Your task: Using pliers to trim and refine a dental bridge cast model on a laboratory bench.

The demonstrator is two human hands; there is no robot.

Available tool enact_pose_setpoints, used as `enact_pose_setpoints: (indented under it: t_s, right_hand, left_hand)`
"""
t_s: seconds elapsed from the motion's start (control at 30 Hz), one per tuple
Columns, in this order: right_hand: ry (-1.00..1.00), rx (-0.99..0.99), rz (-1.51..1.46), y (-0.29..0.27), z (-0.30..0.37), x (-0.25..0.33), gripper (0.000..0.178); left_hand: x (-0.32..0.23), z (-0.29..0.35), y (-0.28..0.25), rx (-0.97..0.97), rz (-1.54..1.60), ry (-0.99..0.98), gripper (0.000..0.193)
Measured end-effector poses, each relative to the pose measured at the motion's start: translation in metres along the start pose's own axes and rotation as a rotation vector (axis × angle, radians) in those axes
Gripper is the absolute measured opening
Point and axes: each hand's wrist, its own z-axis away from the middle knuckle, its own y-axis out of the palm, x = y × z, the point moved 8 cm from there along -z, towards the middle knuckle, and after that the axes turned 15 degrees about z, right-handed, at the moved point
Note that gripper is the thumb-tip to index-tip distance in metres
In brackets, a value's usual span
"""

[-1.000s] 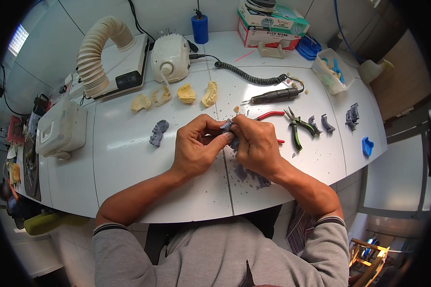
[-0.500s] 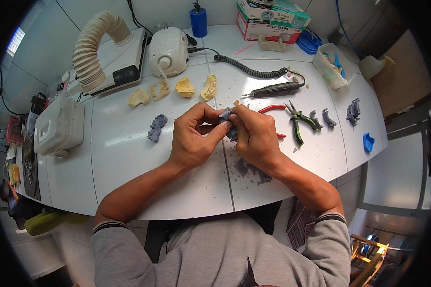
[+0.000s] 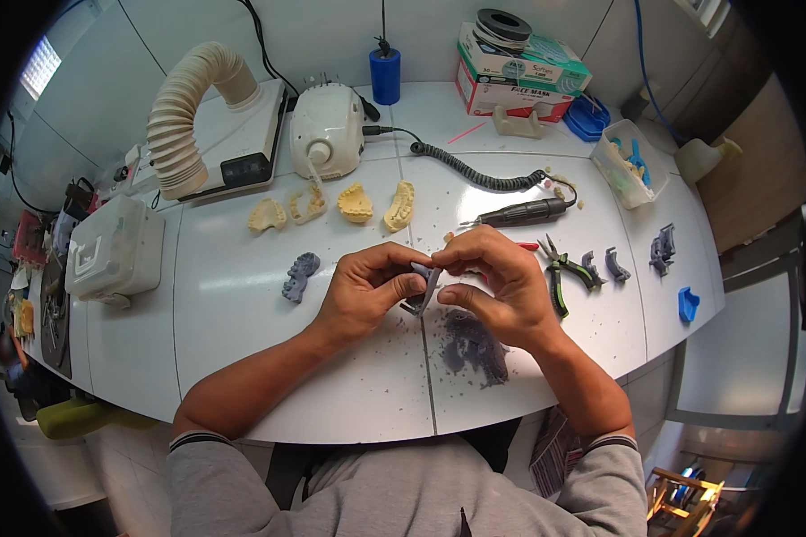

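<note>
A thin grey dental model piece (image 3: 430, 288) is held upright over the table between my two hands. My left hand (image 3: 364, 291) is closed on it, thumb and fingers pinching its left side. My right hand (image 3: 503, 285) is curled round the other side; its fingertips touch the top edge, and its thumb is close to the right face. The fingers partly hide the piece's shape. Grey dust and crumbs (image 3: 475, 349) lie on the table under my right hand. Left of my hands rests another grey dental model (image 3: 301, 276).
Yellow plaster dental models (image 3: 355, 203) stand behind my hands, near a white drill control box (image 3: 326, 132). The black rotary handpiece (image 3: 521, 213) lies behind my right hand. Right of it are green-handled pliers (image 3: 560, 273), red-handled pliers (image 3: 528, 246), grey pieces (image 3: 615, 264) and a blue piece (image 3: 688, 304).
The view has shifted, so the table sits lower in it. My right hand has opened its grip somewhat and turned, so more of the grey piece shows between my hands.
</note>
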Motion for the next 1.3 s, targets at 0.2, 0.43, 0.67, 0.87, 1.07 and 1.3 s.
enact_pose_setpoints:
  t_s: [0.2,0.43,0.67,0.87,1.07,1.3]
  right_hand:
    - [-0.096,0.021,0.058,0.003,-0.001,0.003,0.03]
    - [-0.093,0.086,0.075,0.007,0.003,0.0,0.033]
    - [-0.152,0.142,0.147,0.012,0.005,0.018,0.034]
    - [-0.177,0.146,0.187,0.016,0.011,0.022,0.033]
    - [-0.232,0.113,0.228,0.019,0.015,0.03,0.034]
    - [-0.272,0.008,0.256,0.018,0.018,0.034,0.034]
  left_hand:
    - [0.006,0.001,0.006,0.071,0.044,-0.107,0.026]
    - [0.006,0.004,0.011,0.13,0.132,-0.021,0.024]
    - [0.004,0.008,0.018,0.286,0.119,-0.029,0.021]
    - [-0.001,0.012,0.029,0.325,0.0,-0.017,0.021]
    - [-0.004,0.017,0.034,0.334,0.014,0.016,0.02]
    - [-0.001,0.016,0.031,0.305,0.065,-0.007,0.02]
